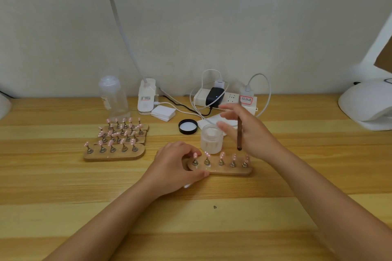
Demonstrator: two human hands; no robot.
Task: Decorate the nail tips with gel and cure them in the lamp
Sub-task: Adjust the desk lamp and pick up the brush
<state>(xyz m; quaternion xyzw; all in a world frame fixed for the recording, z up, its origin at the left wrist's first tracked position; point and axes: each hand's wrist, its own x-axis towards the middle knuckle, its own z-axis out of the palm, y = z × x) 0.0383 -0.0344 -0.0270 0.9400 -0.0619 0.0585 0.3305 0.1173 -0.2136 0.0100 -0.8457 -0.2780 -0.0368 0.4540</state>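
- The left hand (176, 167) lies palm down on the wooden table (63, 197), thumb and fingers pinching the left end of the near nail-tip stand (220, 168).
- That stand carries five pink nail tips (222, 155) in a row.
- The right hand (248, 131) hovers just beyond it, fingers spread, with a brown brush (239, 133) held upright between them.
- A frosted jar (211, 139) stands just behind the stand, its black lid (188, 126) to the left.
- The white curing lamp (367, 105) sits far right.
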